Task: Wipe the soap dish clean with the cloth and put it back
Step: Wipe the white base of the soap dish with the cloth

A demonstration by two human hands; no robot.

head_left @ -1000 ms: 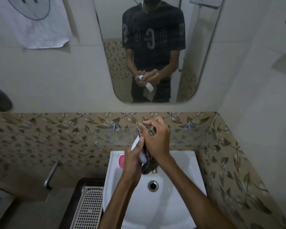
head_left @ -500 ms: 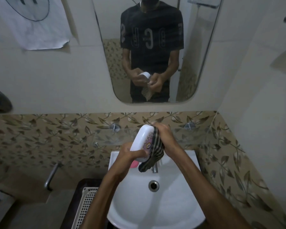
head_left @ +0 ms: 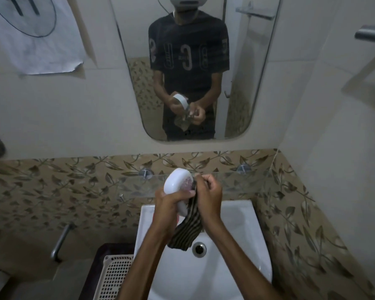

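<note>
At the centre of the frame, above the white sink [head_left: 256,230], the left hand [head_left: 168,207] gripped the white soap dish [head_left: 178,182], tilted on edge. The right hand [head_left: 210,197] pinched the striped cloth [head_left: 187,231] against the dish, its tail hanging toward the drain [head_left: 199,249].

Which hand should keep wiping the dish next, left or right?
Right. The right hand already grips the striped cloth against the soap dish, while the left hand holds the dish over the sink.
</note>
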